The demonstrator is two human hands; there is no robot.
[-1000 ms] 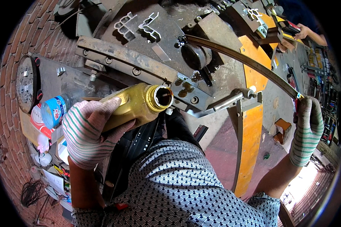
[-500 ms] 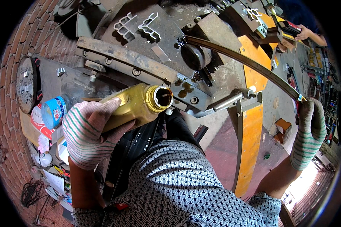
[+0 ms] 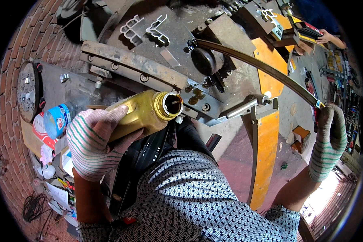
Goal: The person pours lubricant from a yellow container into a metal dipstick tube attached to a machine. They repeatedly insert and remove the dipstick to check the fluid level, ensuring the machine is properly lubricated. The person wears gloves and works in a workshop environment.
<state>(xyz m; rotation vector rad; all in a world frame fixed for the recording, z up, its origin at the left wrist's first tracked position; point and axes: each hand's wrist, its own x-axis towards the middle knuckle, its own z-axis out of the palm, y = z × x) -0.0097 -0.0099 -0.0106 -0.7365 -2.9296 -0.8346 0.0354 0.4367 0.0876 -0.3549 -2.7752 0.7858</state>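
My left hand (image 3: 99, 141), in a white glove with green and pink stripes, grips a gold plastic bottle (image 3: 139, 115). The bottle is tilted to the right, and its uncapped mouth shows dark inside. Far to the right, my gloved right hand (image 3: 330, 141) pinches the end of a long, narrow brown strip (image 3: 266, 71), where something red and small coloured bits show. The strip runs to the far left, its wet black tip above the workbench beside a dark round part (image 3: 205, 60). Brown liquid spots (image 3: 195, 97) mark the metal bar beyond the bottle.
A long bolted steel bar (image 3: 129, 66) crosses the bench, with cut metal profiles (image 3: 157, 30) behind it. A metal lever (image 3: 242, 109) and an orange machine panel (image 3: 266, 153) stand right of centre. A blue-labelled clear jar (image 3: 56, 120) is at left. Another person's hand (image 3: 323, 37) shows far right.
The view has shifted very slightly. Both hands keep their hold, and the bottle and the strip stay in nearly the same places.
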